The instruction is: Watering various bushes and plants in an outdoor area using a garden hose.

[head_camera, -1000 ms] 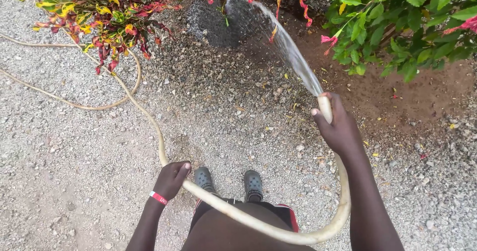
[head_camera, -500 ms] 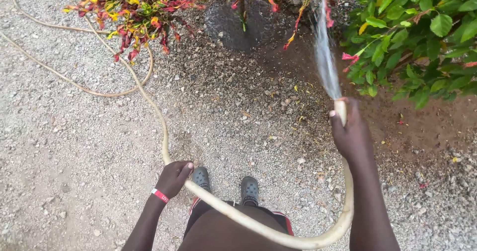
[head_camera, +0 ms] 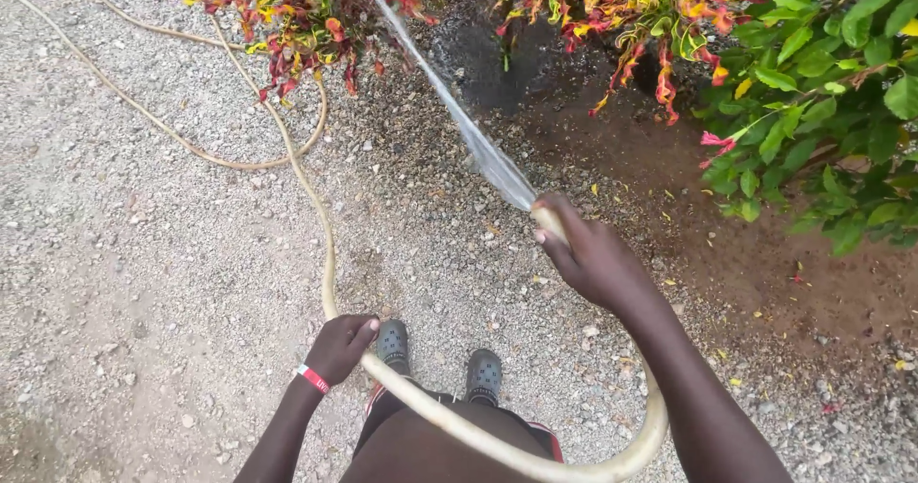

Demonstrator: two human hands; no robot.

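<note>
Hose (head_camera: pixel 330 253) nozzle end clamped in right hand (head_camera: pixel 593 258) fingers | slack gripped by left hand (head_camera: pixel 339 347) | soil (head_camera: pixel 574 129) partly wetted, spray (head_camera: pixel 459 120) running

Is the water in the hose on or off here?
On. A jet of water shoots from the hose end held in the right hand toward the red and yellow plants; the soil is dark and wet.

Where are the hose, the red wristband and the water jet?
hose (head_camera: pixel 328 253): head view, on the stretch lying on gravel.
red wristband (head_camera: pixel 313 379): head view, its middle.
water jet (head_camera: pixel 459 120): head view, mid-stream.
</note>
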